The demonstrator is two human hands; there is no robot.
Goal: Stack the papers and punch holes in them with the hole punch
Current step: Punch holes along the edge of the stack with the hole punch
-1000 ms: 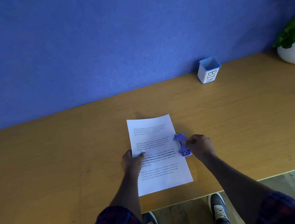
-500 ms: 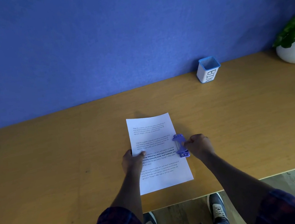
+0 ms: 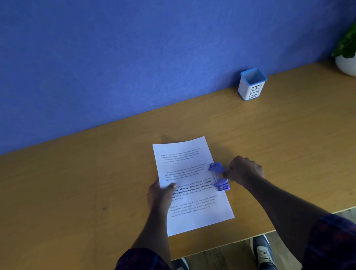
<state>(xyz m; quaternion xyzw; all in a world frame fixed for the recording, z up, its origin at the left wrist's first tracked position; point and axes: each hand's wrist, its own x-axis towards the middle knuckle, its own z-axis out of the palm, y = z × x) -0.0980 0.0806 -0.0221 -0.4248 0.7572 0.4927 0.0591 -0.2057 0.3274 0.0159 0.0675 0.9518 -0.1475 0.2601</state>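
Two hands engaged: left hand (image 3: 161, 195) pins the white printed paper stack (image 3: 191, 184) mid-desk; right hand (image 3: 244, 169) grips the small purple plastic hole punch (image 3: 219, 176), now seated further onto the stack's right edge. Punching appears imminent.

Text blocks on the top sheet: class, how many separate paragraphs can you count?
4 on the papers: one near the far edge, one beside the hole punch, one partly under the left hand, one nearest the person. Sheets beneath are hidden.
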